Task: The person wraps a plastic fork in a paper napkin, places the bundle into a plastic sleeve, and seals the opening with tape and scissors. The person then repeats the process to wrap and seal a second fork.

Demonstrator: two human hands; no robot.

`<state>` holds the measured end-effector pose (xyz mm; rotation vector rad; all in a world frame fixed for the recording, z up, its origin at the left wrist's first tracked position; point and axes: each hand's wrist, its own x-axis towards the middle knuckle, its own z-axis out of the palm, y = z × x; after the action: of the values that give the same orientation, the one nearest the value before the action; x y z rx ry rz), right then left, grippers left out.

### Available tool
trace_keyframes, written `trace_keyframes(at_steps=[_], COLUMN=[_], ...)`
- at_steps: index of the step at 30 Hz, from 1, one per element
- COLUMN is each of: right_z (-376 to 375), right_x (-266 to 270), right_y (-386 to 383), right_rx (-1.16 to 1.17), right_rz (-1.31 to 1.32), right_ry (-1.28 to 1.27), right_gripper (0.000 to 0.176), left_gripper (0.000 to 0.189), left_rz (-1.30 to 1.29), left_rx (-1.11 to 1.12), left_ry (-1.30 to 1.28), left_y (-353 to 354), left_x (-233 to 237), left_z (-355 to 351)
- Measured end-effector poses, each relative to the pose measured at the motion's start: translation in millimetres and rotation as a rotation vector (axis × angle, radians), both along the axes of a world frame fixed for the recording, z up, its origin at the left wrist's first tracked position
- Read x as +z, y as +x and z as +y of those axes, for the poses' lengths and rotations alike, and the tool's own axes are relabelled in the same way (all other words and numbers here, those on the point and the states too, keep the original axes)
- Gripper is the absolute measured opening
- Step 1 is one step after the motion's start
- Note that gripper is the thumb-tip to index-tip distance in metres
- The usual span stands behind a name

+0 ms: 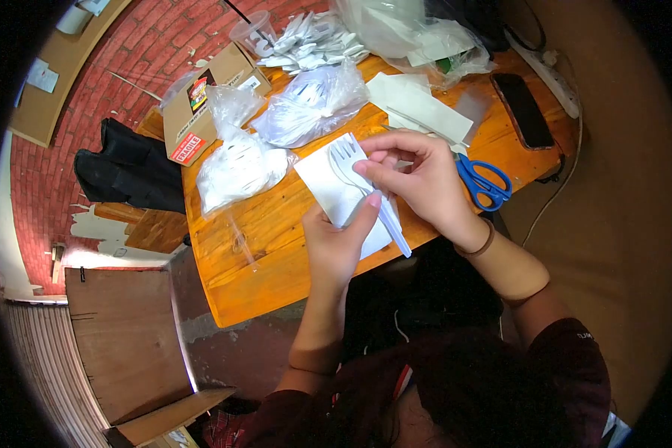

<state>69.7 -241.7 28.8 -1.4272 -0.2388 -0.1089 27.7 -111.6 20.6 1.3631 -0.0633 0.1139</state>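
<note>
A sheet of white paper (319, 178), perhaps a napkin, is held up over the front of the table. A white plastic fork (344, 155) lies against it, tines toward the far edge. My left hand (337, 237) grips paper and fork from below, its thumb pressing near the fork's handle. From the right, my right hand (423, 175) pinches the paper's right edge beside the tines, fingers bent. A folded strip of the paper slants down along the right side. The fork's lower handle is partly hidden by the thumb and the fold.
Clear plastic bags of white items (243, 168) lie left of a cardboard box's front (194, 123). White wrapped packets (317, 41) are heaped at the back. Paper sheets (418, 104), blue-handled scissors (485, 183) and a phone (523, 112) lie right on the wooden table (239, 287).
</note>
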Motion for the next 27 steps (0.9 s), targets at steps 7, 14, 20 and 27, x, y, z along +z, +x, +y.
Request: trace_keyframes(at_steps=[7,14,20,27], right_z=[-1,0,-5,-4], right_x=[-1,-10,-15,-13], right_y=[0,-2,-31,-36], right_rx=[-0.082,-0.090,0.130,-0.112], right_rz=[-0.095,-0.111,0.093,-0.035], right_ry=[-0.142,0.015,-0.028,-0.113], right_gripper=[0.022,0.024,0.020,0.019], left_gripper=[0.026,0.029,0.040,0.048], left_rz=[0.010,0.028,-0.090,-0.091], left_rx=[-0.008,0.126,0.240,0.276], left_ry=[0.040,0.016,-0.195,-0.258], left_y=[3,5,13,14], left_x=[-5,-8,-1,-6], left_z=[-1,3,2,-4])
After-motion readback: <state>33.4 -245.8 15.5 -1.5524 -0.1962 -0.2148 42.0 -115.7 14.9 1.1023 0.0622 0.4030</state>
